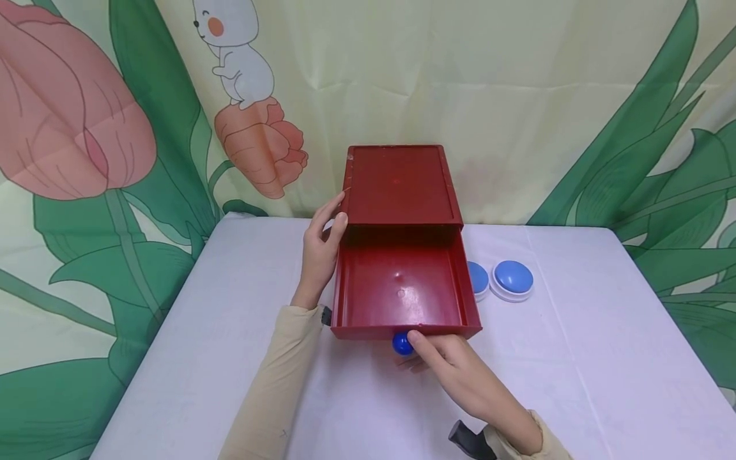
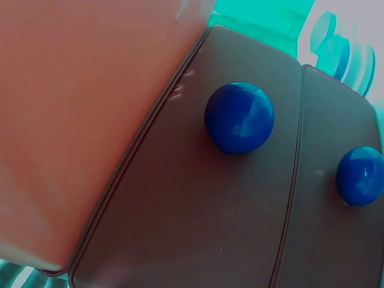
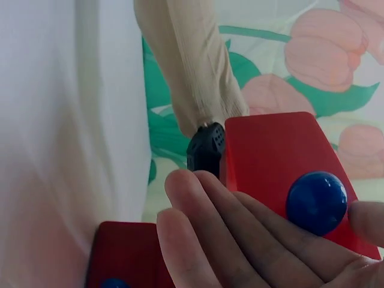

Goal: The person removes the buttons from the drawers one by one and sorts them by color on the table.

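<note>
A red drawer box (image 1: 397,185) stands on the table with its drawer (image 1: 397,281) pulled out, the bare red floor of the drawer showing. My left hand (image 1: 322,249) rests against the box's left side, fingers fairly straight and thumb near the top edge. At the drawer front, my right hand (image 1: 460,367) pinches a round blue knob (image 3: 316,203) between the thumb and the side of the index finger. The other fingers stretch out below it. Two drawer fronts show in the left wrist view, each with a blue knob (image 2: 239,118) in its middle.
Two blue dome buttons on white bases stand right of the drawer, the nearer-in one (image 1: 478,278) partly hidden by it, the other (image 1: 513,278) in full sight. A white cloth covers the table (image 1: 575,358). Behind hangs a printed curtain (image 1: 489,115) with flowers and leaves.
</note>
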`<state>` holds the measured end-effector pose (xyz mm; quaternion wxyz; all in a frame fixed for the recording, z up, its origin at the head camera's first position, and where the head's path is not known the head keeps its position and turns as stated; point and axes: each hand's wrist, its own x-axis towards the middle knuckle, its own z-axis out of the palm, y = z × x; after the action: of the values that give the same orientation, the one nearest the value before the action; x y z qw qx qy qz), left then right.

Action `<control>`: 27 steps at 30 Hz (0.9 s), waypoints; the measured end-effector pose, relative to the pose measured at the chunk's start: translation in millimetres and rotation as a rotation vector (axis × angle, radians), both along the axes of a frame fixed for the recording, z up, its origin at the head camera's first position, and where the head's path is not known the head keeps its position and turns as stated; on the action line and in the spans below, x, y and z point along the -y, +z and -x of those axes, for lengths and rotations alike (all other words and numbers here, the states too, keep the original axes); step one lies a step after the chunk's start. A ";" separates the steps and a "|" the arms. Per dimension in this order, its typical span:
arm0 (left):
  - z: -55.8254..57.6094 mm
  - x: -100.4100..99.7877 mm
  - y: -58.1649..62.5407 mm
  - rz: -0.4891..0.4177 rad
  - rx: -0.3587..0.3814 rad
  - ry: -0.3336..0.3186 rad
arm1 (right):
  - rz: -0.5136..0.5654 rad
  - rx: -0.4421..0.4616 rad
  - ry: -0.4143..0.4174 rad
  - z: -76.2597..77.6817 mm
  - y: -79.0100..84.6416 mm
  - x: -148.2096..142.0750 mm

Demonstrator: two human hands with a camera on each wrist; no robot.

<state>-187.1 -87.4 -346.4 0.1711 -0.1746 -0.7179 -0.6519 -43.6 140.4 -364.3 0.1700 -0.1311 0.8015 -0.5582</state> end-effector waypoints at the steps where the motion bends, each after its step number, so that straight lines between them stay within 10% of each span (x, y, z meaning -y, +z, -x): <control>1: 0.1 0.1 0.2 -0.001 0.000 0.002 | 0.003 0.006 -0.006 0.3 -0.2 0.7; 27: 0.2 0.1 0.6 -0.010 -0.007 0.001 | 0.037 0.035 -0.102 1.3 -0.1 7.9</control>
<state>-187.3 -87.5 -345.9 0.1749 -0.1756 -0.7139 -0.6549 -44.9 132.4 -364.4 0.1526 -0.0834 0.7936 -0.5830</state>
